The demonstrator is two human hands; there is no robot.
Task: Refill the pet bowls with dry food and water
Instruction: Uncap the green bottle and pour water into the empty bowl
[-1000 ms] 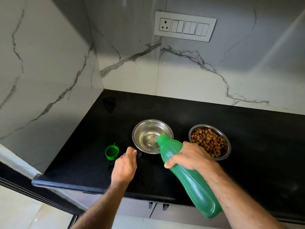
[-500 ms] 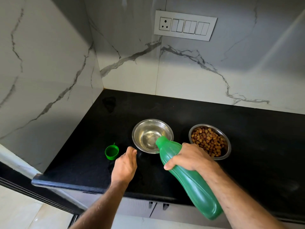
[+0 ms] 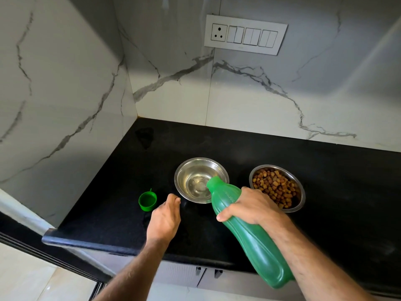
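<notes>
My right hand (image 3: 249, 208) grips a green plastic bottle (image 3: 256, 242) round its upper part. The bottle is tilted, its open mouth over the rim of a steel bowl (image 3: 184, 170) that holds a little water. A second steel bowl (image 3: 300, 205) to the right is full of brown dry food. My left hand (image 3: 163, 218) hovers over the black counter (image 3: 112, 205) just left of the water bowl, fingers loosely curled, holding nothing. The bottle's green cap (image 3: 147, 200) lies on the counter further left.
Marble walls close the corner on the left and behind. A white switch and socket panel (image 3: 245, 34) sits on the back wall. The counter's front edge (image 3: 71, 241) runs below my left hand, with cabinet handles (image 3: 208, 272) under it.
The bottle's mouth has tipped slightly further over the water bowl. My left hand has stayed in place.
</notes>
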